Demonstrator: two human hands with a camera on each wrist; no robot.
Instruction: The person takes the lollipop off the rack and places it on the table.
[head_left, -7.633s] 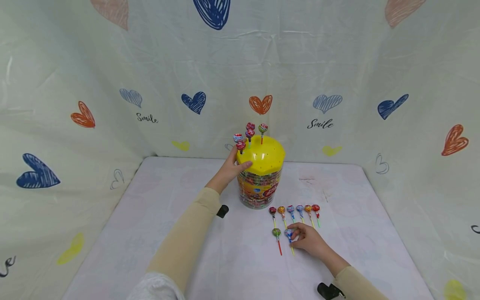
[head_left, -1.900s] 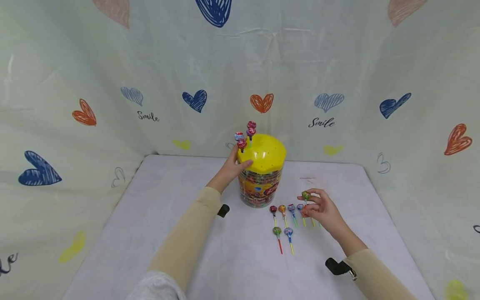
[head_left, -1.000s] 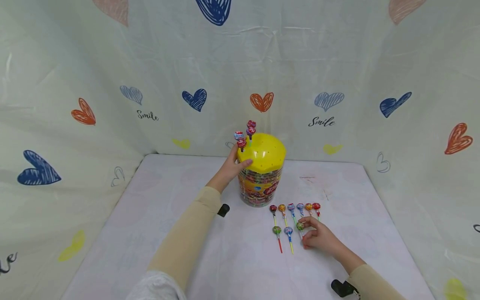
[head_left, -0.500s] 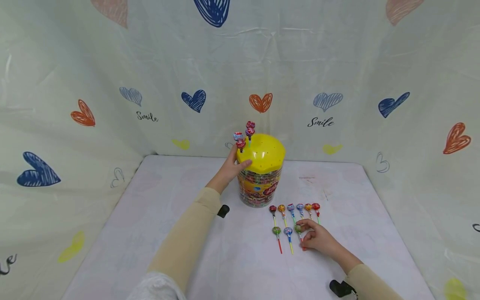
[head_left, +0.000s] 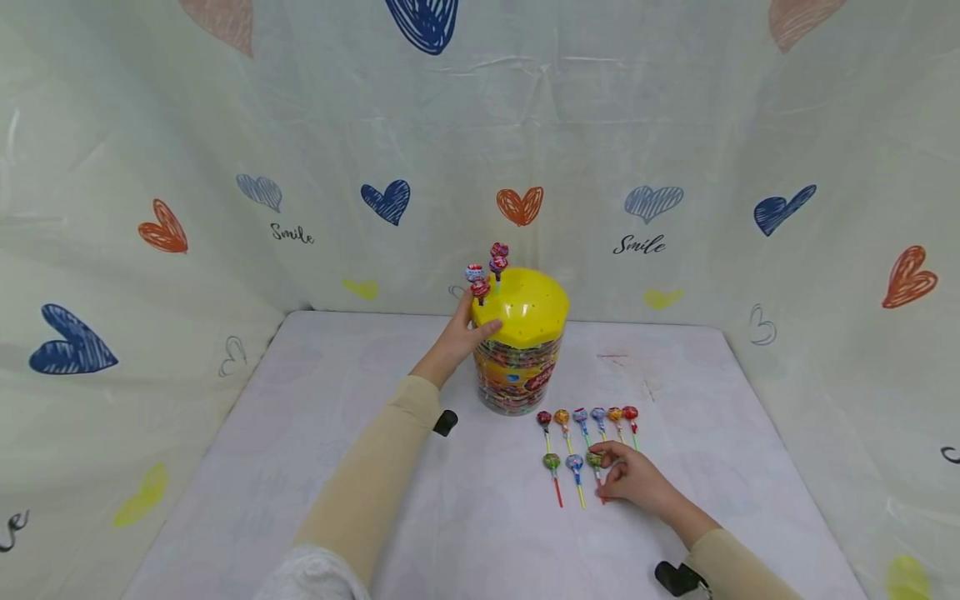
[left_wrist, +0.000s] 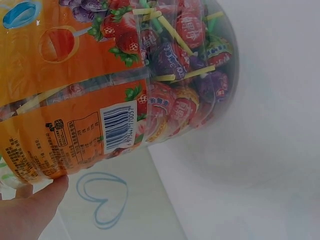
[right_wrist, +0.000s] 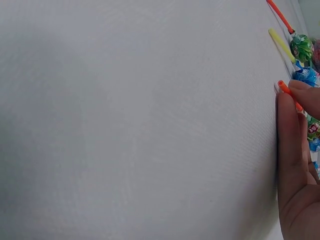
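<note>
My left hand [head_left: 454, 340] grips the yellow lid [head_left: 532, 312] of a clear plastic candy jar [head_left: 517, 379], thumb on top and fingers round the left side. In the left wrist view the jar [left_wrist: 117, 75] shows an orange fruit label and wrapped lollipops inside. My right hand [head_left: 637, 482] pinches a green-wrapped lollipop [head_left: 595, 460] by its red stick, low over the table. In the right wrist view thumb and finger close on the orange-red stick [right_wrist: 283, 86]. Left of it lie a blue lollipop [head_left: 575, 463] and another green lollipop [head_left: 552, 462].
A back row of several lollipops [head_left: 581, 415] lies between the jar and my right hand. Several more lollipops [head_left: 498, 262] stand upright in the lid's left side. The white-covered table [head_left: 360, 392] meets a heart-print curtain [head_left: 442, 125] behind.
My right hand let go of the blue lollipop in the front row. The green lollipop left the lid and came down beside it in my right hand. My left hand stayed on the lid.
</note>
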